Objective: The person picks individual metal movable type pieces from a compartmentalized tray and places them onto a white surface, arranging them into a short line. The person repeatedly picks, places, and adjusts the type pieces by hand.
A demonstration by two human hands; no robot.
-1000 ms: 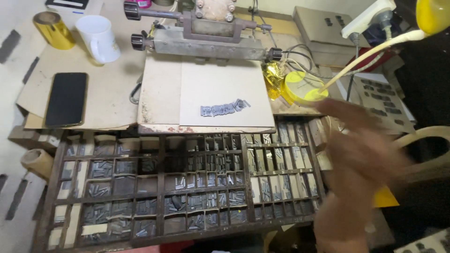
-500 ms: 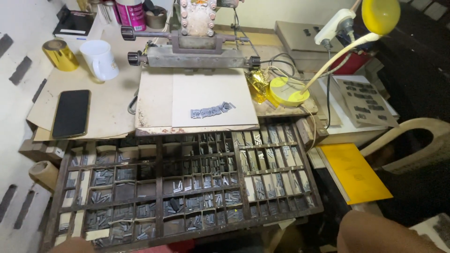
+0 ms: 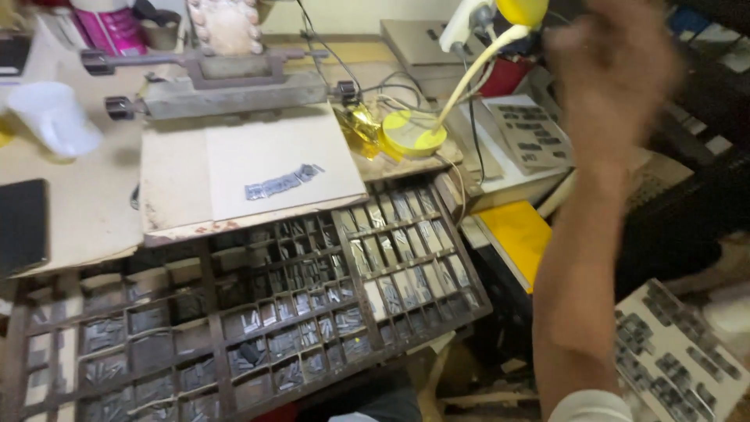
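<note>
My right hand (image 3: pixel 613 70) is raised at the upper right, blurred by motion, with the forearm (image 3: pixel 578 273) running down to the bottom edge. It hangs in front of the shelves, above a grey printed plate (image 3: pixel 531 133), and I cannot make out anything in it. My left hand is out of sight. A wooden type case (image 3: pixel 211 273) full of small metal sorts fills the lower left. Behind it a short row of metal type (image 3: pixel 283 182) lies on a pale sheet (image 3: pixel 266 141) in front of a heavy metal press (image 3: pixel 226 86).
A yellow desk lamp has its base (image 3: pixel 414 133) right of the sheet, next to crumpled gold foil (image 3: pixel 359 121). A white cup (image 3: pixel 55 117) and a black phone (image 3: pixel 19 227) are at the left. A yellow board (image 3: pixel 516 234) and a second tray of type (image 3: pixel 672 359) lie at the right.
My right arm rose from the bottom edge to the upper right. The view moved closer and shifted to the right.
</note>
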